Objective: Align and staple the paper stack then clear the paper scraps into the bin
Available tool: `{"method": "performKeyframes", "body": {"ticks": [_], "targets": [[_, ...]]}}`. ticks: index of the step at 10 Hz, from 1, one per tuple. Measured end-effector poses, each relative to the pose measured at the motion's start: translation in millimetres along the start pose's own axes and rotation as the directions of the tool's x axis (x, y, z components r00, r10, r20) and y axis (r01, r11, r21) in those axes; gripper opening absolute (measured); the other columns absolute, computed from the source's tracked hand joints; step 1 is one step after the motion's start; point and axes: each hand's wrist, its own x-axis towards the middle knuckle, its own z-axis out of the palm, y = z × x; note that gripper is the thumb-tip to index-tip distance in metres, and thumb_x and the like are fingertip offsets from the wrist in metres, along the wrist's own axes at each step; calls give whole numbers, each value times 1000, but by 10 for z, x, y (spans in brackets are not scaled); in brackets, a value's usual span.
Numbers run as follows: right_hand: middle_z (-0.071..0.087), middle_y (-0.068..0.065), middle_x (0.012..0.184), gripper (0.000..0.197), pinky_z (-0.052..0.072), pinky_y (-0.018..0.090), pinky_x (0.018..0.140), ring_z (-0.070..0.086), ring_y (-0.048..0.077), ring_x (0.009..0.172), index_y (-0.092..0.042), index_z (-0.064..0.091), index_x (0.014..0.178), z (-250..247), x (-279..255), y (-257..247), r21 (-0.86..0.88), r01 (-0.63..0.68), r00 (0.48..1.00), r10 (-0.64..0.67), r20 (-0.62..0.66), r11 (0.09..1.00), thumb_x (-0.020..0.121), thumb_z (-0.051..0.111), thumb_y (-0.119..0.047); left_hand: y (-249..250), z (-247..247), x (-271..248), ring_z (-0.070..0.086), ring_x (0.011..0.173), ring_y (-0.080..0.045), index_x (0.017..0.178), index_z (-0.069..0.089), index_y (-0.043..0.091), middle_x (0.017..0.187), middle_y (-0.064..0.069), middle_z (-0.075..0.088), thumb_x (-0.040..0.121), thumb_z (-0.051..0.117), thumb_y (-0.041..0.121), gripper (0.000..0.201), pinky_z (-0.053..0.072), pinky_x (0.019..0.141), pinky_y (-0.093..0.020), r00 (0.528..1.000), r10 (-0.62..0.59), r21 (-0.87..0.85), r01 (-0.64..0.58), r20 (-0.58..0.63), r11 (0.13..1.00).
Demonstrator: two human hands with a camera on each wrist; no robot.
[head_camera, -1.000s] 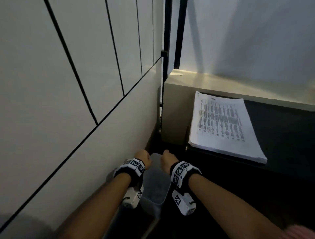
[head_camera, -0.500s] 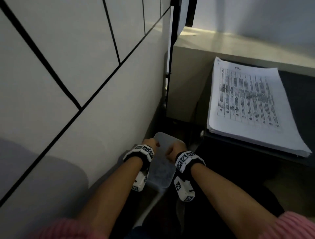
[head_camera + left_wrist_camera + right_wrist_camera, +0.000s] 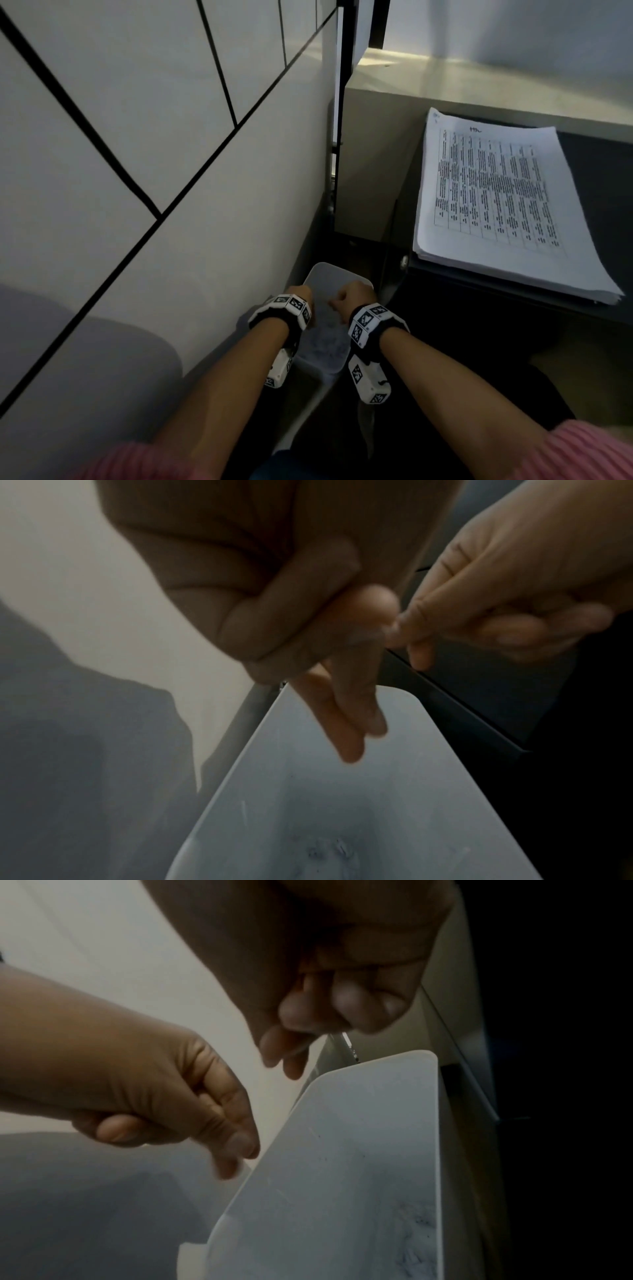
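Observation:
A translucent white bin (image 3: 337, 274) stands on the floor between the wall and the desk. Both hands hover over its opening. My left hand (image 3: 301, 294) presses thumb to forefinger on what looks like a small pale paper scrap (image 3: 366, 635), its other fingers (image 3: 346, 723) pointing down into the bin (image 3: 342, 804). My right hand (image 3: 352, 296) is curled, its fingertips (image 3: 397, 631) meeting the left forefinger at that scrap. Grey scraps (image 3: 327, 342) lie on the bin's bottom. The printed paper stack (image 3: 496, 198) lies squared on the dark desk at the right.
A pale panelled wall (image 3: 171, 171) runs close along the left of the bin. The beige desk side (image 3: 373, 171) and a black metal post (image 3: 342, 120) stand just behind it. The dark desk edge (image 3: 479, 284) overhangs on the right.
My head has dropped closer, so the bin and stack look larger. Both hands have come back from the bin's far rim to over its opening and drawn together.

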Motion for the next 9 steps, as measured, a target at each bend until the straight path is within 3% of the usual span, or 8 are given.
{"method": "performKeyframes", "body": {"ticks": [2, 3, 4, 5, 6, 7, 8, 9], "targets": [[66, 7, 122, 31, 44, 23, 97, 59, 22, 117, -13, 69, 114, -68, -204, -128, -60, 87, 995, -84, 63, 994, 84, 63, -7, 36, -104, -204, 60, 117, -29, 105, 68, 2, 128, -17, 62, 95, 49, 7, 22, 47, 96, -30, 994, 68, -18, -70, -84, 997], [66, 3, 72, 26, 51, 29, 80, 67, 26, 92, -14, 68, 65, -84, -257, -127, -20, 96, 995, -97, -14, 995, 87, 62, -25, 58, -164, -258, 54, 125, -29, 126, 59, -1, 136, -16, 55, 96, 46, 5, 34, 42, 102, -31, 986, 86, -70, -96, -142, 993], [63, 4, 82, 20, 46, 28, 82, 62, 25, 103, -13, 64, 76, -152, -436, -190, -41, 128, 992, -127, 5, 991, 93, 55, -20, 64, -210, -408, 54, 123, -29, 124, 61, 1, 133, -15, 57, 95, 46, 6, 33, 42, 103, -33, 982, 86, -68, -98, -168, 993], [48, 13, 138, 47, 37, 30, 105, 45, 27, 130, -8, 44, 136, -267, -634, -220, -124, 228, 973, -230, -4, 966, 91, 56, -13, 51, -292, -559, 56, 120, -29, 136, 50, 10, 133, -15, 57, 92, 53, 19, 45, 45, 99, -34, 963, 122, -44, -136, -240, 990], [52, 14, 137, 65, 41, 31, 106, 50, 27, 126, -9, 36, 142, -338, -842, -148, -19, 235, 972, -235, -21, 972, 84, 63, -6, 105, -406, -823, 53, 124, -33, 149, 23, 12, 140, -19, 48, 91, 54, 25, 67, 43, 99, -35, 959, 152, -120, -185, -237, 975], [72, 17, 103, 36, 55, 38, 91, 68, 22, 93, -11, 68, 111, -486, -1048, -56, 96, 291, 957, -288, -42, 952, 77, 68, -2, 197, -508, -1136, 54, 124, -25, 134, 52, 11, 136, -11, 56, 92, 52, 14, 42, 42, 100, -25, 946, 166, -46, -185, -277, 982], [65, -2, 64, 24, 57, 18, 58, 59, 1, 51, -27, 65, 64, -732, -1329, 123, 128, 378, 925, -367, -104, 917, 73, 75, -7, 333, -546, -1493, 61, 114, -22, 118, 67, 13, 121, -7, 67, 87, 54, 10, 33, 45, 92, -21, 884, 254, -56, -299, -391, 953], [61, -11, 61, 25, 42, 7, 51, 55, -8, 43, -35, 61, 63, -906, -1664, 336, 156, 441, 895, -421, -148, 884, 73, 76, -18, 484, -423, -1681, 68, 80, 5, 106, 72, 15, 69, 14, 70, 83, 56, 11, 28, 49, 75, -12, 855, 289, -166, -390, -432, 906]]}}
